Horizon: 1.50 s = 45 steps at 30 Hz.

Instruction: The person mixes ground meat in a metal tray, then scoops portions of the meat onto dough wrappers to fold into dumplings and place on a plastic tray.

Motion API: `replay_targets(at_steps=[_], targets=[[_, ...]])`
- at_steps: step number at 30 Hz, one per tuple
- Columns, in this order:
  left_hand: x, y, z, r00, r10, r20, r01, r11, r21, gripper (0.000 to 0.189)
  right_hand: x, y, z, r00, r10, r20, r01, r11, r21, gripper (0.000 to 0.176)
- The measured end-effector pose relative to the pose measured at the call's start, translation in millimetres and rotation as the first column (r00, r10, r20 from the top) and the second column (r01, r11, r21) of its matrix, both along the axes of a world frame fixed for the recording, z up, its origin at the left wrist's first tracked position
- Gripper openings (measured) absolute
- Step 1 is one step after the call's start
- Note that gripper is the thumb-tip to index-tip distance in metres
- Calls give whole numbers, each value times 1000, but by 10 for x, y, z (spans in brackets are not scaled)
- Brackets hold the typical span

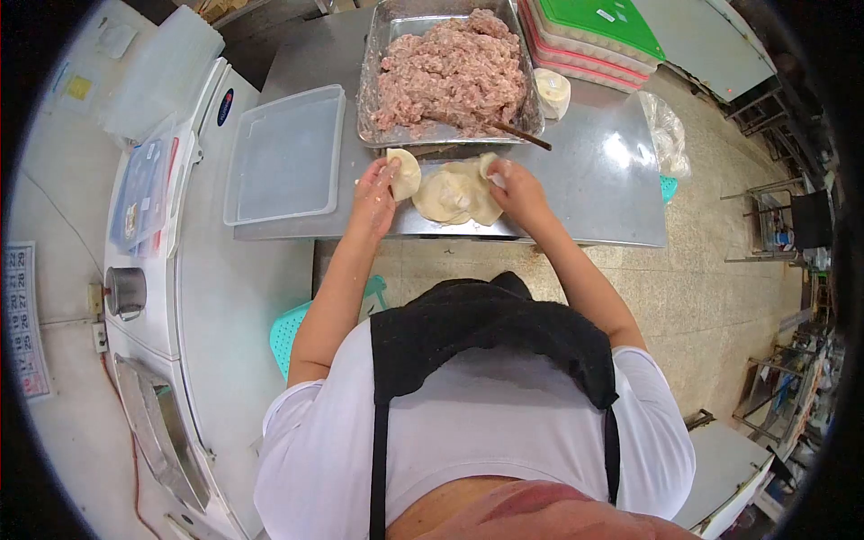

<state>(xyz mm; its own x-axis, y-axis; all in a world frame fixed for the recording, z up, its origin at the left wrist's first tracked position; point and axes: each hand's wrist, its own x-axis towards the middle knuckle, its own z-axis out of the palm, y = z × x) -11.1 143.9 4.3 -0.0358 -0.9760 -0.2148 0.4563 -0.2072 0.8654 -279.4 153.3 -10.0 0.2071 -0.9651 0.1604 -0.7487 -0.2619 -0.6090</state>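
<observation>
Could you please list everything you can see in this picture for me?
metal tray: one, silver, back of table
minced meat: one heap, pink, filling the metal tray
wooden stick: one, brown, at the tray's front right corner
dough wrappers: one pile, pale, table's front edge
single wrapper: one, pale, in the left hand
clear container: one, see-through, table's left end
stacked trays: several, green lid on top, back right
plastic bag: one, clear, table's right edge
table: one, steel
freezer: one, white, left of table
pot: one, metal, on freezer
stool: one, teal, on the floor
left hand: holds the single wrapper
right hand: on the pile
</observation>
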Motion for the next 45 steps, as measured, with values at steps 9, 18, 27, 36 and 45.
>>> replay_targets(at_steps=[9, 18, 27, 36, 45], targets=[[354, 281, 222, 928, -191, -320, 226, 971, 77, 39, 326, -156, 266, 980, -141, 140, 167, 966, -197, 36], [498, 371, 42, 968, -224, -113, 231, 971, 58, 33, 182, 853, 316, 625, -347, 699, -146, 828, 542, 20], [630, 528, 81, 954, -266, 136, 275, 960, -51, 31, -880, 2883, -2126, 474, -880, -39, 430, 192, 882, 33], [676, 644, 271, 939, -174, -295, 217, 969, 119, 35, 97, 1437, -1680, 116, -795, 595, -11, 598, 801, 73], [53, 368, -73, 866, -123, 485, 180, 981, -72, 30, -319, 878, -481, 856, -209, 473, -283, 576, 767, 39]])
